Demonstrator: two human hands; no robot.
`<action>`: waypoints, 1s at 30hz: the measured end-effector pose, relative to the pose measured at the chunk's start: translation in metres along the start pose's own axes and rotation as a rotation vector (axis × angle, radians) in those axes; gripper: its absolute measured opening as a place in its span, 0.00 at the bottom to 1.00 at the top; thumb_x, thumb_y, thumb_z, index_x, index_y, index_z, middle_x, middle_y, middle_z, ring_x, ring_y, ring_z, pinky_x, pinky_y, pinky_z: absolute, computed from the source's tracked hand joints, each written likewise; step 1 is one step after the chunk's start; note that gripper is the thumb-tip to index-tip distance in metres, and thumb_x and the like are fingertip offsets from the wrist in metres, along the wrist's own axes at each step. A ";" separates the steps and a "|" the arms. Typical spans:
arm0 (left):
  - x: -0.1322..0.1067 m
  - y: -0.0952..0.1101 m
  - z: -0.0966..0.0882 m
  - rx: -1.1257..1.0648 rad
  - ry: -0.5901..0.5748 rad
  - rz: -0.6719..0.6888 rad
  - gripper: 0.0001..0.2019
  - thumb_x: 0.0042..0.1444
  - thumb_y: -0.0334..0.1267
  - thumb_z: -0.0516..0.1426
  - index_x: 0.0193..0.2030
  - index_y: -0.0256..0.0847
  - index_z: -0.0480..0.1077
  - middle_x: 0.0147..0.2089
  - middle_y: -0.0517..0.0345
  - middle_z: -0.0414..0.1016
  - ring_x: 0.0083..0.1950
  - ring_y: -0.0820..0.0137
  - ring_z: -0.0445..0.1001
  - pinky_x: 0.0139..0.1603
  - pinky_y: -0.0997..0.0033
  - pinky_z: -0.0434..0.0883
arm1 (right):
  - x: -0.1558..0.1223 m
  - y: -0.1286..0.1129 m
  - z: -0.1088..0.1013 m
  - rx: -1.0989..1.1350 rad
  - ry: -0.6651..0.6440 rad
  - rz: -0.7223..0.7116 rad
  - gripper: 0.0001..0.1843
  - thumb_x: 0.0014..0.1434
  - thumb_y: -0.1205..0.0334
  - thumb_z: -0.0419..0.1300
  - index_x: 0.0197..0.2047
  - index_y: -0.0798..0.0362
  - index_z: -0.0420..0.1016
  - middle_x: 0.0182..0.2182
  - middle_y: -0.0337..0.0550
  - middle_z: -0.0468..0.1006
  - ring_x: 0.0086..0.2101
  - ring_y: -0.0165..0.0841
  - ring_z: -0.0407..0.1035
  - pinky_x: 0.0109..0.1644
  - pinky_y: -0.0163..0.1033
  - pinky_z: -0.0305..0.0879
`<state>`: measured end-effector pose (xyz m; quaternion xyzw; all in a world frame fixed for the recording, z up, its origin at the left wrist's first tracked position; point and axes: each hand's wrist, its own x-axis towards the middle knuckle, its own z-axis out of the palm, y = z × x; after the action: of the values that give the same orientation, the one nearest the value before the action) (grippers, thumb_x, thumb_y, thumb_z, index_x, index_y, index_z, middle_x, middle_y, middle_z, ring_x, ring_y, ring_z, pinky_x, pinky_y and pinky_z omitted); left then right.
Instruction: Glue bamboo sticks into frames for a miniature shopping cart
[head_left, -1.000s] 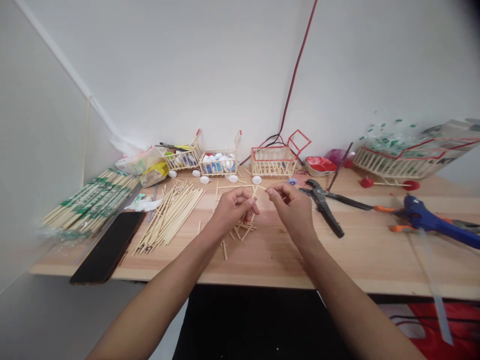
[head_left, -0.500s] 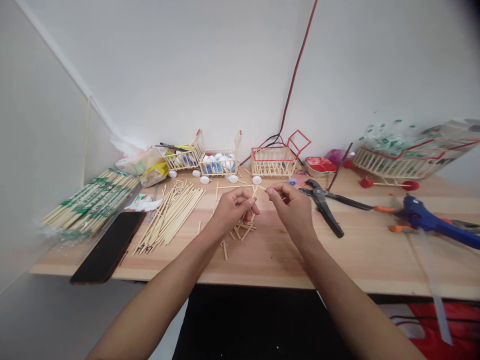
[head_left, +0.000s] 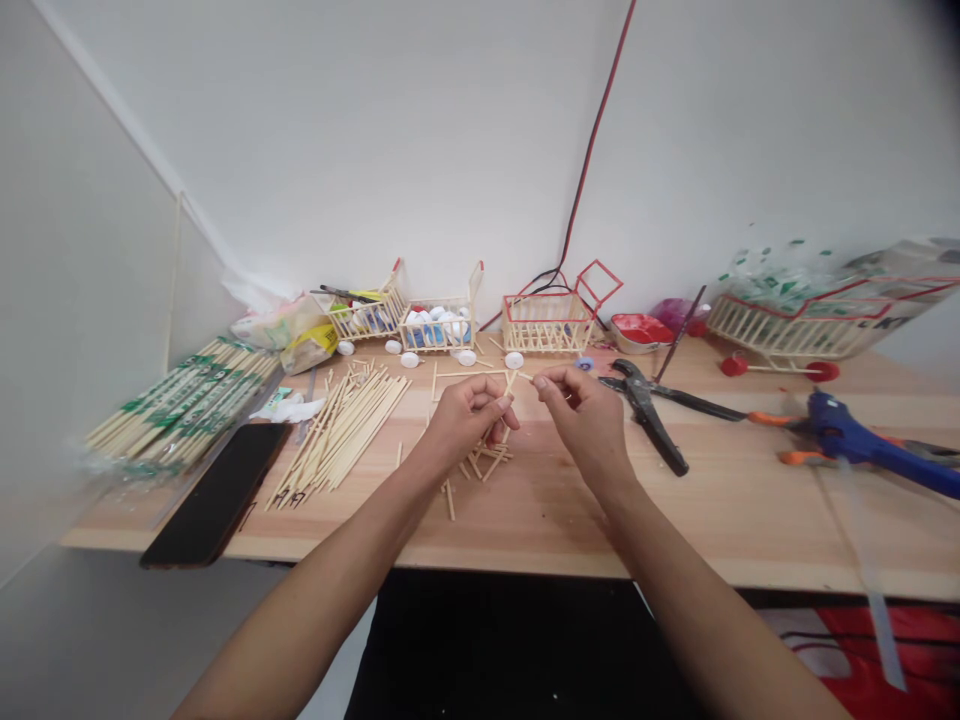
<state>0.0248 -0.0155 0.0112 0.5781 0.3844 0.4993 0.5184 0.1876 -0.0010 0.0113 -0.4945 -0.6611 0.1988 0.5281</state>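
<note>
Above the middle of the table, my left hand is closed around short wooden stick pieces, whose upper ends poke out past the fingertips. A little to the right, my right hand pinches the end of another short stick, which points towards the pieces in the left hand. Whether the sticks touch is too small to tell. Below the left hand, several cut stick pieces lie loosely on the wood. Behind the hands, a longer stick frame lies flat, partly hidden by them.
Long sticks, a dark phone and wrapped chopsticks lie left. Miniature stick carts line the wall, beside a red paint dish. Black-handled pliers and a blue glue gun lie right.
</note>
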 end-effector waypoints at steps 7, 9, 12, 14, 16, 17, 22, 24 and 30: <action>0.000 0.000 0.000 -0.010 -0.007 0.000 0.13 0.53 0.44 0.61 0.31 0.37 0.64 0.27 0.56 0.76 0.18 0.78 0.65 0.18 0.78 0.64 | 0.000 0.000 0.000 0.000 -0.005 -0.002 0.10 0.59 0.56 0.57 0.32 0.52 0.76 0.26 0.40 0.77 0.25 0.30 0.65 0.31 0.36 0.60; 0.000 0.000 0.000 -0.013 -0.006 -0.003 0.14 0.53 0.45 0.62 0.31 0.37 0.64 0.26 0.57 0.76 0.18 0.78 0.65 0.18 0.78 0.64 | -0.001 0.000 0.000 -0.003 -0.002 -0.001 0.10 0.59 0.56 0.57 0.32 0.52 0.76 0.26 0.39 0.77 0.25 0.30 0.65 0.31 0.36 0.60; 0.000 0.000 0.000 -0.002 -0.006 -0.001 0.15 0.53 0.46 0.62 0.31 0.37 0.64 0.27 0.56 0.76 0.18 0.79 0.65 0.18 0.78 0.64 | 0.000 0.000 0.000 -0.007 0.004 -0.001 0.10 0.59 0.56 0.58 0.32 0.52 0.76 0.26 0.39 0.77 0.25 0.30 0.65 0.30 0.35 0.60; 0.000 -0.001 0.000 0.005 -0.005 0.002 0.15 0.53 0.46 0.62 0.31 0.37 0.64 0.27 0.57 0.76 0.19 0.79 0.65 0.18 0.78 0.64 | 0.000 0.000 0.000 -0.007 0.006 -0.006 0.10 0.58 0.56 0.57 0.31 0.52 0.76 0.26 0.39 0.77 0.25 0.30 0.64 0.30 0.36 0.60; 0.000 -0.001 0.000 0.002 -0.004 0.002 0.14 0.53 0.46 0.62 0.31 0.38 0.64 0.27 0.57 0.76 0.18 0.79 0.65 0.18 0.78 0.64 | 0.000 -0.001 0.000 -0.011 0.004 -0.010 0.10 0.58 0.57 0.57 0.31 0.52 0.75 0.25 0.39 0.77 0.24 0.30 0.64 0.30 0.36 0.60; 0.000 0.000 0.000 -0.002 -0.002 0.001 0.14 0.53 0.46 0.62 0.31 0.38 0.64 0.27 0.57 0.76 0.18 0.79 0.65 0.18 0.78 0.64 | 0.000 -0.001 0.000 -0.013 0.004 -0.010 0.10 0.58 0.57 0.58 0.31 0.52 0.75 0.25 0.39 0.77 0.24 0.30 0.64 0.30 0.36 0.60; -0.001 0.001 0.000 -0.003 0.001 -0.003 0.13 0.53 0.44 0.61 0.31 0.37 0.64 0.27 0.57 0.76 0.19 0.78 0.65 0.18 0.77 0.64 | 0.000 -0.001 0.000 -0.003 0.005 -0.010 0.10 0.59 0.57 0.58 0.31 0.52 0.76 0.26 0.39 0.77 0.26 0.30 0.65 0.31 0.36 0.60; -0.001 0.000 0.000 -0.005 0.000 0.000 0.13 0.54 0.43 0.61 0.31 0.37 0.64 0.27 0.56 0.76 0.19 0.78 0.65 0.18 0.78 0.64 | 0.000 0.000 0.000 0.002 0.001 -0.011 0.10 0.59 0.56 0.57 0.31 0.52 0.76 0.26 0.39 0.77 0.26 0.30 0.66 0.31 0.36 0.60; -0.001 0.000 0.000 -0.015 0.001 0.004 0.11 0.55 0.41 0.61 0.31 0.38 0.64 0.27 0.56 0.76 0.18 0.78 0.65 0.18 0.77 0.64 | -0.001 -0.001 -0.001 -0.004 -0.007 0.006 0.09 0.59 0.57 0.58 0.32 0.52 0.76 0.26 0.39 0.77 0.25 0.30 0.64 0.31 0.36 0.59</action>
<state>0.0245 -0.0159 0.0108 0.5748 0.3798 0.5033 0.5215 0.1882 -0.0030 0.0124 -0.4965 -0.6621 0.2009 0.5242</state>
